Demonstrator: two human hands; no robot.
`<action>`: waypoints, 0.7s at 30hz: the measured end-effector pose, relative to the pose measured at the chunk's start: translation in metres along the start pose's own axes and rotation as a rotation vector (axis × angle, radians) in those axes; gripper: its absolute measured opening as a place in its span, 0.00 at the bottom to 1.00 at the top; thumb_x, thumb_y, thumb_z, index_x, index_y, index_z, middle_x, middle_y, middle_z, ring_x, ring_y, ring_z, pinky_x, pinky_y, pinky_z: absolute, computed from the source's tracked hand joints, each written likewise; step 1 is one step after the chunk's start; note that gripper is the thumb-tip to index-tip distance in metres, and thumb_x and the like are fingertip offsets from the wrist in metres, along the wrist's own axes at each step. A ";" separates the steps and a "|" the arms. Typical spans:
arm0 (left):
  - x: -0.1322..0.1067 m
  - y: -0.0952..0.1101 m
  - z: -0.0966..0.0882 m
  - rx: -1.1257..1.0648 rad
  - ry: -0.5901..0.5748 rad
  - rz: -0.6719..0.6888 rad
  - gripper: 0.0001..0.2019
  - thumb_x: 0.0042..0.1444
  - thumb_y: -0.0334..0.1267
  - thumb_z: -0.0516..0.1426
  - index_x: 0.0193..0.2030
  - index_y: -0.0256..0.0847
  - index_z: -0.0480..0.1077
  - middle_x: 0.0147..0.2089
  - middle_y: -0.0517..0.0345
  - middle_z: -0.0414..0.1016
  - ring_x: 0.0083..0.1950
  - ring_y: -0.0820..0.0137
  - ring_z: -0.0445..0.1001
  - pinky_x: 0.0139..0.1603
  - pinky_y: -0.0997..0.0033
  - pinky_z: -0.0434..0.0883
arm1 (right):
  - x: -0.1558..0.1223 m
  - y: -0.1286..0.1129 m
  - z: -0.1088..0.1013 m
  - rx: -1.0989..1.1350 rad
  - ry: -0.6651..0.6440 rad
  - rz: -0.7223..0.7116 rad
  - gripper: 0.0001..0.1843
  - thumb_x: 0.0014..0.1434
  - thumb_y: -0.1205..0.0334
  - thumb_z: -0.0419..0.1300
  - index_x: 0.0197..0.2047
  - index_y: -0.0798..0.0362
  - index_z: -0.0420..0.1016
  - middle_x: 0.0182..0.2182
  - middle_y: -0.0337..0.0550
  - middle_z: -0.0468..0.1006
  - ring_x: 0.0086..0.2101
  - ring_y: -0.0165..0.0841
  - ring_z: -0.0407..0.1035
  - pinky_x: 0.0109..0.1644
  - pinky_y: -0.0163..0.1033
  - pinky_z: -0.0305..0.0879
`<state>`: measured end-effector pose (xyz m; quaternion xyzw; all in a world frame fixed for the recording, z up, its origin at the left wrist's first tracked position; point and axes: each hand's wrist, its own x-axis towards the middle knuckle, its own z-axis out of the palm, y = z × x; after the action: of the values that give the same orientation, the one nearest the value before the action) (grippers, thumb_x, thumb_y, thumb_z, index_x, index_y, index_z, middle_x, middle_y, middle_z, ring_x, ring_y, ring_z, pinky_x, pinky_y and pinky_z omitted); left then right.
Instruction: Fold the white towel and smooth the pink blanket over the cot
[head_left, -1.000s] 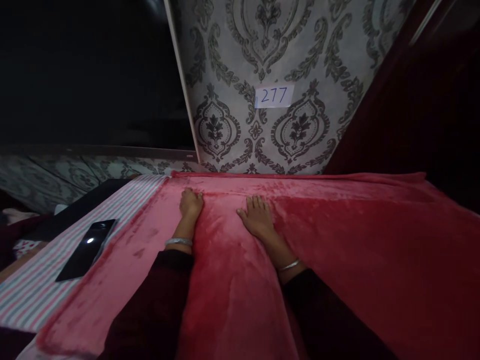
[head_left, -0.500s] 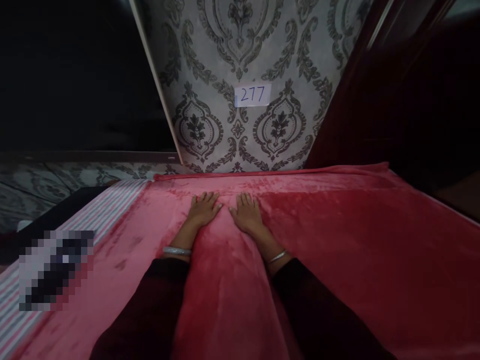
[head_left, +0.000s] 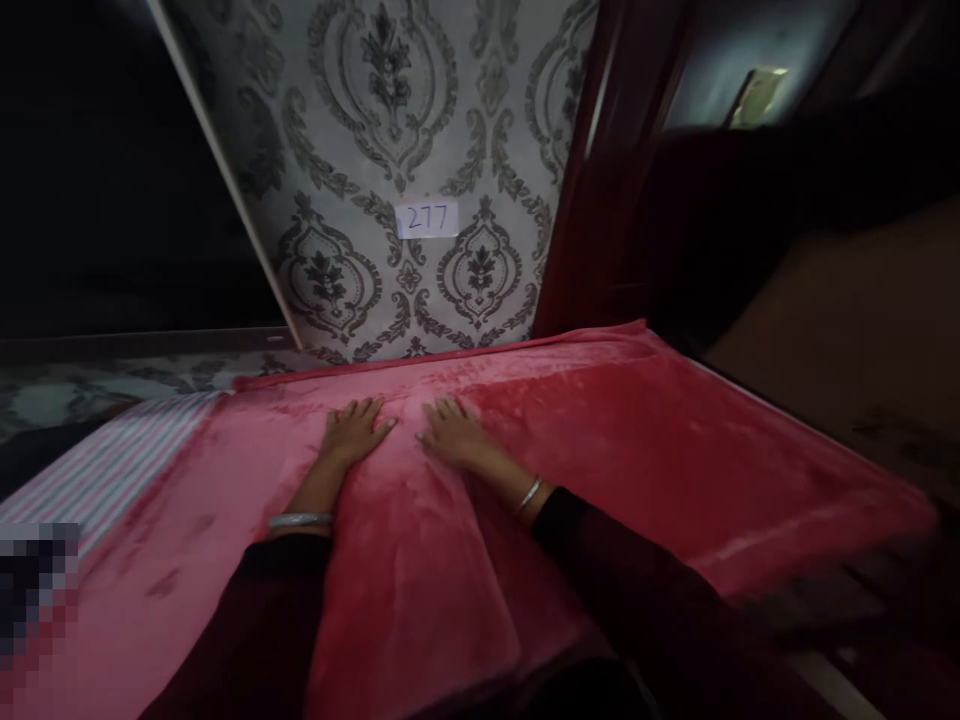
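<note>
Far L, above & beyond the L hand: TV (head_left: 112, 170), dark screen. Below it, L of the L hand: striped cloth (head_left: 127, 460), w/ a pixelated dark item (head_left: 26, 580) nearer the viewer, too blurred to ID. L hand (head_left: 354, 432): palm down, fingers spread wide, pressed on the red plush blanket (head_left: 585, 440), which lies under both hands & runs out either side; silvery bangle (head_left: 300, 520) at wrist. 1 s ago this hand was half curled & farther from the other; now flat, just beside it. Btwn & beyond hands: paper label "277" (head_left: 427, 217) on damask wallpaper (head_left: 405, 100). R hand (head_left: 454, 432): also flat, fingers fanned, on blanket; thin bangle (head_left: 530, 493). View's swung R vs. earlier, so blanket's R edge now shows, well R of R hand.
</note>
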<state>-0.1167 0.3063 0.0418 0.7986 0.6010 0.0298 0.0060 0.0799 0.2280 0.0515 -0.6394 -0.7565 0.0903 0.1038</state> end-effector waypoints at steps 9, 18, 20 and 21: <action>-0.002 0.003 -0.014 0.135 0.116 -0.039 0.34 0.70 0.53 0.38 0.75 0.38 0.56 0.78 0.39 0.52 0.78 0.54 0.53 0.72 0.47 0.57 | -0.075 0.001 0.024 0.048 0.068 -0.259 0.39 0.72 0.38 0.51 0.77 0.50 0.52 0.76 0.54 0.48 0.74 0.48 0.39 0.75 0.63 0.43; -0.001 0.005 -0.031 0.185 0.009 -0.239 0.28 0.70 0.45 0.34 0.62 0.47 0.70 0.68 0.49 0.72 0.67 0.57 0.70 0.62 0.50 0.64 | -0.080 0.004 0.019 0.127 0.078 -0.266 0.39 0.72 0.37 0.48 0.77 0.51 0.51 0.76 0.53 0.47 0.75 0.45 0.36 0.76 0.60 0.39; -0.001 0.007 -0.035 0.149 0.026 -0.242 0.28 0.69 0.46 0.35 0.65 0.49 0.67 0.72 0.50 0.68 0.70 0.56 0.66 0.64 0.47 0.63 | -0.079 0.003 0.020 0.130 0.086 -0.276 0.39 0.72 0.38 0.49 0.77 0.52 0.52 0.76 0.54 0.47 0.75 0.45 0.37 0.76 0.61 0.40; -0.002 0.008 -0.037 0.129 0.038 -0.242 0.29 0.69 0.47 0.34 0.67 0.49 0.65 0.73 0.49 0.66 0.73 0.56 0.63 0.65 0.45 0.61 | -0.077 0.003 0.021 0.127 0.091 -0.282 0.39 0.72 0.38 0.49 0.77 0.52 0.52 0.76 0.54 0.47 0.75 0.46 0.37 0.76 0.61 0.40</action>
<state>-0.1121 0.3011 0.0793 0.7184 0.6936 0.0050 -0.0532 0.0898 0.1522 0.0270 -0.5225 -0.8260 0.0934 0.1897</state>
